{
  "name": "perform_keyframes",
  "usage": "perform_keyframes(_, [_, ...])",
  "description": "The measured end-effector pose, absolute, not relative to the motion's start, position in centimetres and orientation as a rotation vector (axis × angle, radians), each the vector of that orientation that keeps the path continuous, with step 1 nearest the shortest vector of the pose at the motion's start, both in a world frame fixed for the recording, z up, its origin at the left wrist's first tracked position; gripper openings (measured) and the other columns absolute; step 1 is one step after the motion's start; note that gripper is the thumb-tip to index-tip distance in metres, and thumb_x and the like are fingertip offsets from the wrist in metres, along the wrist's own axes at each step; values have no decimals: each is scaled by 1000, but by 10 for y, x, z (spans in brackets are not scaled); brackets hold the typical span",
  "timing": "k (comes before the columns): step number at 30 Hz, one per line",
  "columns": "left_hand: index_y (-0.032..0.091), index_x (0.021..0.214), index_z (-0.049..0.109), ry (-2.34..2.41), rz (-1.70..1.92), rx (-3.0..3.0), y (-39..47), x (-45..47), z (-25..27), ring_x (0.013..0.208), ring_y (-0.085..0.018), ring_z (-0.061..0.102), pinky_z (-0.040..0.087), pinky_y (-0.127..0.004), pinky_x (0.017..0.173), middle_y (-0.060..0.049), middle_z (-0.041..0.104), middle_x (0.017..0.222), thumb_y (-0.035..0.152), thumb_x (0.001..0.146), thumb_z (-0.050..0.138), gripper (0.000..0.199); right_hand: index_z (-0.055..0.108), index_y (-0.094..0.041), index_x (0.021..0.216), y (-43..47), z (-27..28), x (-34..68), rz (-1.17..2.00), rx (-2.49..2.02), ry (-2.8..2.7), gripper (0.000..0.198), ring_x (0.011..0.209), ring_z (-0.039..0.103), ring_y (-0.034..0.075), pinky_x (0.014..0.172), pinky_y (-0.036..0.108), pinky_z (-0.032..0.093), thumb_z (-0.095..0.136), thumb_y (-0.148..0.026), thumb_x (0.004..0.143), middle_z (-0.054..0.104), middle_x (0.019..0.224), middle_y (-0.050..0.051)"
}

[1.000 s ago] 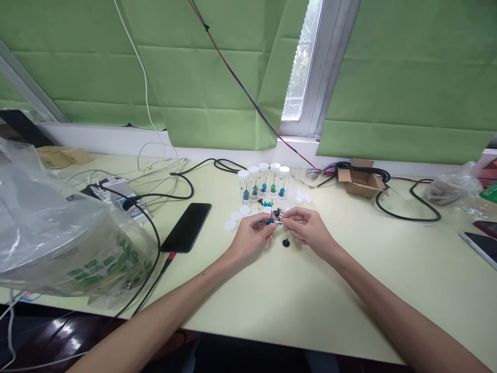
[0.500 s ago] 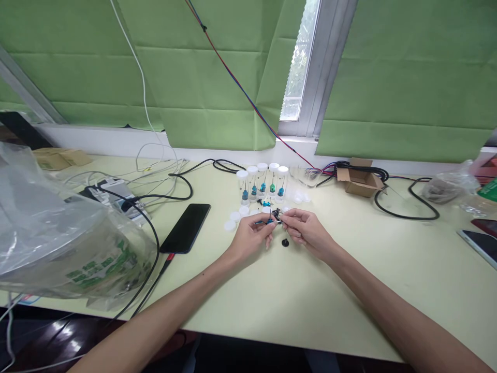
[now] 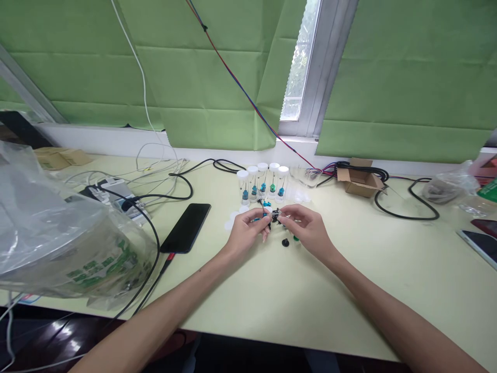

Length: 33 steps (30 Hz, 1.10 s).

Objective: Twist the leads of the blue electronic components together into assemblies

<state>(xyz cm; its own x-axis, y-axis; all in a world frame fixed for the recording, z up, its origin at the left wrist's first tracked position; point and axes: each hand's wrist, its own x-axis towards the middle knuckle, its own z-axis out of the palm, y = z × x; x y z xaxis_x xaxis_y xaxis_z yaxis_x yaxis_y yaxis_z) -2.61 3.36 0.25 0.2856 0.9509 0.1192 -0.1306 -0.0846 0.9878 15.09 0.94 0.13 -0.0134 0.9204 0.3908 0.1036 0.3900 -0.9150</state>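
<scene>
My left hand (image 3: pixel 249 230) is closed in a pinch, fingertips pressed around something small that I cannot make out. Opposite it, my right hand (image 3: pixel 306 228) also pinches, its fingertips almost meeting the left ones. A thin, pale and dark small part (image 3: pixel 275 213) shows between the two hands; which hand bears it is unclear. A small black disc-shaped piece (image 3: pixel 285 242) lies below the hands. Beside the right fingers a bit of a green piece (image 3: pixel 296 238) shows. Small blue pieces (image 3: pixel 266 204) lie just behind the fingers, partly hidden.
Several clear vials (image 3: pixel 253 192) with white lids stand behind my hands, blue or green pieces inside. White caps (image 3: pixel 233 220) lie left of them. A black phone (image 3: pixel 186 228) with a cable, a large plastic bag (image 3: pixel 73 233) and a small cardboard box (image 3: pixel 361 182) sit around.
Both hands have shifted slightly upward and the fingertips have changed their hold. The green piece by the right hand now shows; a thin dark stem sticks up behind the left fingers.
</scene>
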Motion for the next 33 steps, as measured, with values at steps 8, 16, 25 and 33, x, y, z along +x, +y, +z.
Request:
perform_keyframes(8, [15, 89, 66, 863, 1105, 1393, 31, -26, 5, 45, -10, 49, 41, -26, 55, 3, 58, 56, 33, 80, 72, 21, 73, -19, 92, 7, -4, 150, 613, -1018, -1530, 15, 77, 64, 17, 65, 28, 54, 66, -31, 86, 72, 89, 5])
perform_keyframes(16, [16, 89, 66, 853, 1100, 1451, 30, -26, 5, 46, -9, 50, 43, -26, 56, 2, 58, 59, 33, 81, 70, 19, 74, -19, 86, 7, -5, 151, 600, -1000, -1516, 12, 62, 59, 13, 57, 26, 50, 66, -28, 86, 71, 81, 3])
perform_keyframes(25, [18, 95, 67, 861, 1057, 1534, 28, -27, 2, 47, -11, 51, 43, -27, 56, 2, 58, 57, 37, 83, 68, 23, 71, -19, 80, 6, 0, 149, 754, -1053, -1443, 20, 49, 51, 12, 46, 26, 43, 65, -37, 86, 66, 68, 3])
perform_keyframes(33, [17, 93, 66, 866, 1058, 1548, 27, -26, 4, 46, -11, 52, 44, -26, 55, 2, 59, 57, 38, 83, 68, 23, 69, -17, 79, 7, 2, 149, 964, -988, -1344, 25, 43, 46, 9, 41, 24, 38, 70, -41, 83, 63, 62, 1])
